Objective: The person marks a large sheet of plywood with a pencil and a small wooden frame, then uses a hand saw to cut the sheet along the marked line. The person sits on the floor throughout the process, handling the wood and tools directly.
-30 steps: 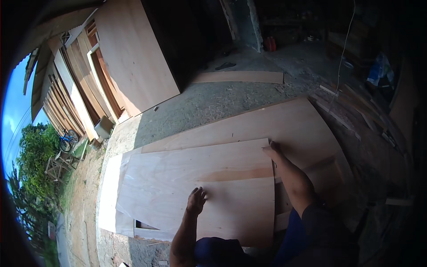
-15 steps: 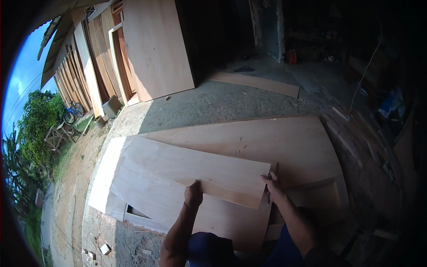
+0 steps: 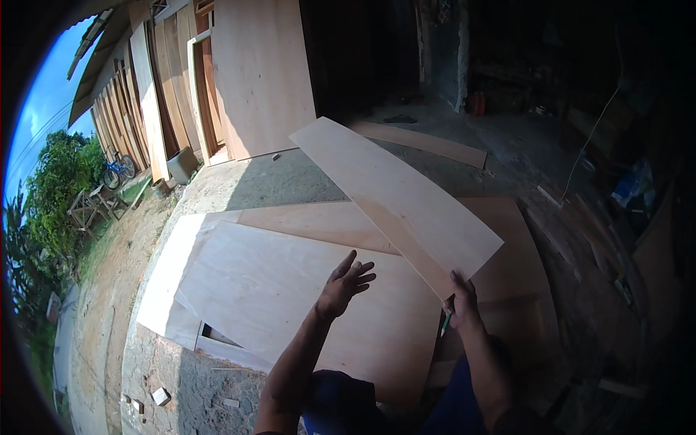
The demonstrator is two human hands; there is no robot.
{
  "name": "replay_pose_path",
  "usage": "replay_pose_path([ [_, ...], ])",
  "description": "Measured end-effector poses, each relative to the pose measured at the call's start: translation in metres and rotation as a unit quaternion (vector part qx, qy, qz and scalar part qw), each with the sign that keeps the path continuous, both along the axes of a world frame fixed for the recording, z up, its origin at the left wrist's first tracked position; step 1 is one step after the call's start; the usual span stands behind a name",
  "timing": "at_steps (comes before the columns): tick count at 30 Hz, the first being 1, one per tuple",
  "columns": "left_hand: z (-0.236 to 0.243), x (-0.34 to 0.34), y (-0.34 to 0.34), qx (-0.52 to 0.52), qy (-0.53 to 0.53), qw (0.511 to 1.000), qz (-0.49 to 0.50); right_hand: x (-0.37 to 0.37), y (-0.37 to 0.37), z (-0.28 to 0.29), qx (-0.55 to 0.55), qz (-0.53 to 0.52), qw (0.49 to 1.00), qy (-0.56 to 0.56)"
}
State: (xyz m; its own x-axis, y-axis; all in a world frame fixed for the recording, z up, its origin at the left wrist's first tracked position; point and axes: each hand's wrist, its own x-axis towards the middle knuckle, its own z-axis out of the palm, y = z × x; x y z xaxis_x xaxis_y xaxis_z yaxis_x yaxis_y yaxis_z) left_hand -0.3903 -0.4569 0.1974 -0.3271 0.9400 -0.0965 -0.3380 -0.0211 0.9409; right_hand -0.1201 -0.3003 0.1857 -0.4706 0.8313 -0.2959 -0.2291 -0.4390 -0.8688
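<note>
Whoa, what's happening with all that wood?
A person is holding a long, pale wooden board near one corner with the right hand. A thin green pen-like thing sticks out below that hand. The left hand is open with its fingers apart, holding nothing. Below the hands, a wide plywood sheet lies on top of a bigger wooden panel, and the held board slants out past them over the concrete floor.

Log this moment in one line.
left hand: open, empty, over plywood sheet | right hand: holding wooden strip by near end, slim green tool | strip: angled forward-left
</note>
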Motion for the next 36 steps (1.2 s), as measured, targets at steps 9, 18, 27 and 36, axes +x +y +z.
replay_pose_path([
  [9, -0.117, 0.002, -0.197, -0.156, 0.131, 0.877, 0.434, -0.005, 0.169, -0.053, 0.162, -0.084, 0.953, -0.244],
  [18, -0.181, 0.095, -0.283, -0.228, -0.028, 0.856, 0.463, 0.024, 0.085, -0.25, 0.265, 0.099, 0.831, -0.478],
  [27, -0.139, 0.136, -0.27, -0.265, -0.235, 0.885, 0.302, 0.028, -0.006, -0.138, -0.008, 0.161, 0.916, -0.368],
  [36, -0.073, 0.132, -0.269, 0.039, -0.25, 0.871, 0.42, 0.017, -0.036, -0.046, -0.066, 0.358, 0.929, -0.067],
])
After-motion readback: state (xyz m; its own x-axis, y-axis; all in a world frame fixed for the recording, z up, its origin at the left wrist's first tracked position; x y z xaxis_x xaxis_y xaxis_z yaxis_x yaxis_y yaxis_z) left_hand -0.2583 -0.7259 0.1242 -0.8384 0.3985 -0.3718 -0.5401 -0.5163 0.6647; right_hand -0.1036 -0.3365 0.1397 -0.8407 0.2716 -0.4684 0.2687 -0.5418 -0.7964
